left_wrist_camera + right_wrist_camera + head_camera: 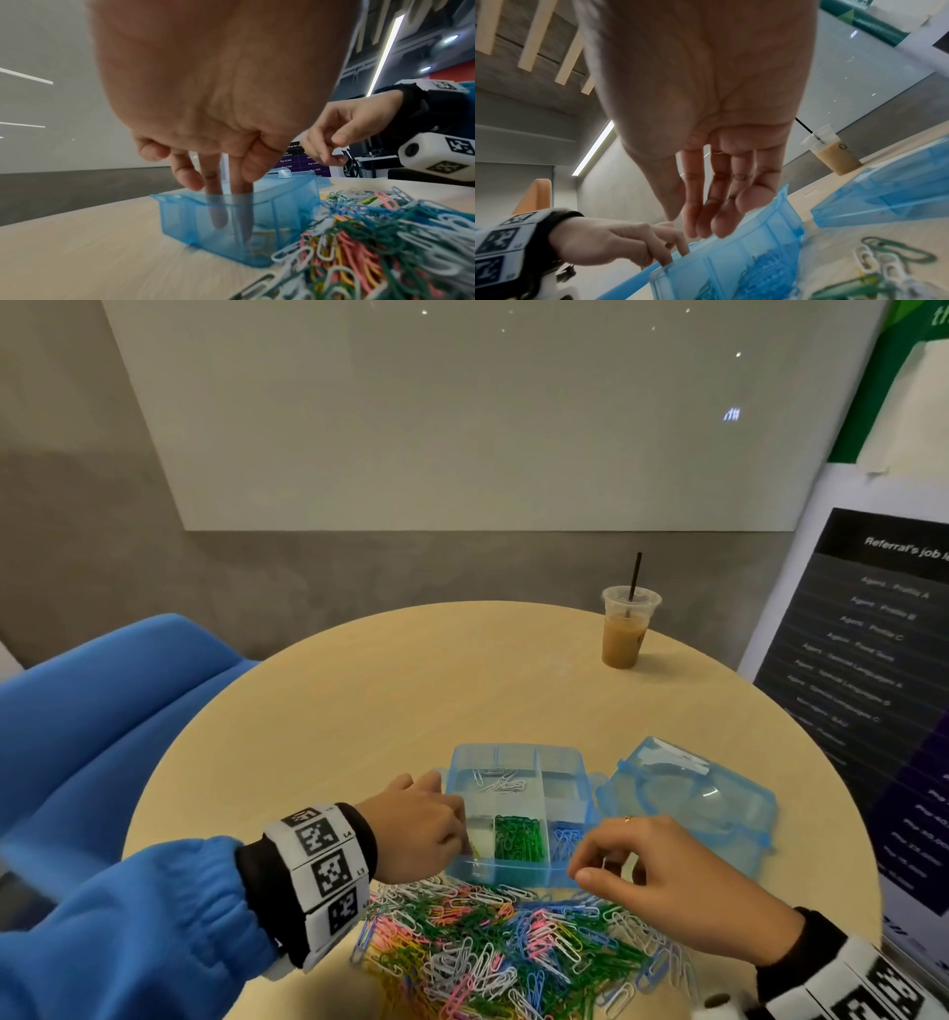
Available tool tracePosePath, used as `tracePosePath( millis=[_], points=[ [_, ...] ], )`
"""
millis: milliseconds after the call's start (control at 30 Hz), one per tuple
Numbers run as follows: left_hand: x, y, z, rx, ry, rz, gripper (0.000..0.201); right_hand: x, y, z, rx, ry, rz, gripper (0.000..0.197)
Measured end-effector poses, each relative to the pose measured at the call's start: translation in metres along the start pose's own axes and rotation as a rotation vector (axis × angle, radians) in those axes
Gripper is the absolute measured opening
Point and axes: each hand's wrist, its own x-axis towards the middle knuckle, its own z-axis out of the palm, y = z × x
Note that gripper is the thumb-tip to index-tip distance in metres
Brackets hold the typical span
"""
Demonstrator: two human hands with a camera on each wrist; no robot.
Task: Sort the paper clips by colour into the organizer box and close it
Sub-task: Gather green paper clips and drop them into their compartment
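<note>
The translucent blue organizer box (569, 775) stands open on the round table, with white clips (500, 782), green clips (518, 839) and blue clips (565, 839) in separate compartments. My left hand (459, 839) reaches into the near-left compartment; in the left wrist view two straight fingers (218, 215) dip behind the box wall (180, 221) above a few yellow clips (262, 233). My right hand (601, 865) hovers over the box's near-right corner, its fingers (706, 219) relaxed and holding nothing. A mixed pile of coloured clips (503, 947) lies in front of the box.
The box's detached lid (688, 801) lies right of the box. An iced coffee cup with a straw (624, 634) stands at the table's far right. A blue chair (102, 711) is on the left and a dark poster (873, 685) on the right.
</note>
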Motion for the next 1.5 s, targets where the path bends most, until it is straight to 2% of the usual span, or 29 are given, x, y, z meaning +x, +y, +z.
tracePosePath(
  millis=[133,233,300,367,467,600,767,900,1000,1167,1233,1333,1500],
  points=[
    [0.004,-0.006,0.000,0.055,0.132,-0.010,0.045,0.004,0.000,-0.001,0.009,-0.022,0.003,0.013],
    [0.004,-0.009,-0.002,-0.025,0.122,0.070,0.045,0.010,0.002,-0.001,0.010,-0.022,0.005,0.012],
    [0.004,-0.010,0.001,-0.020,0.112,0.121,0.053,0.014,0.002,0.000,0.002,-0.022,0.001,0.011],
    [0.004,-0.012,0.003,0.032,0.154,0.112,0.063,0.017,0.002,0.002,-0.004,-0.025,-0.007,0.011],
    [0.005,-0.011,0.002,0.042,0.203,0.103,0.065,0.022,0.001,0.005,-0.015,-0.035,-0.012,0.011],
    [0.004,-0.004,0.004,-0.040,0.112,0.188,0.061,0.025,0.000,0.005,-0.024,-0.045,-0.008,0.012],
    [0.004,0.001,0.008,-0.044,0.050,0.190,0.059,0.025,-0.002,0.006,-0.005,-0.058,0.000,0.009],
    [0.004,-0.006,0.003,-0.053,0.109,0.203,0.058,0.025,-0.001,0.006,0.004,-0.053,0.004,0.008],
    [0.005,-0.018,-0.004,-0.005,0.185,0.188,0.068,0.025,-0.001,0.006,0.005,-0.057,0.001,0.008],
    [0.002,-0.019,-0.004,0.116,0.085,0.224,0.061,0.027,0.001,0.007,-0.001,-0.065,-0.003,0.008],
    [0.004,-0.016,-0.002,0.117,0.097,0.217,0.065,0.027,0.001,0.007,-0.011,-0.062,-0.016,0.008],
    [0.003,-0.015,-0.004,0.107,0.130,0.187,0.081,0.026,-0.001,0.007,-0.006,-0.056,-0.024,0.008],
    [-0.010,-0.013,-0.011,0.085,0.157,0.133,0.079,0.020,-0.006,0.003,-0.005,0.005,-0.069,0.008]
  ],
)
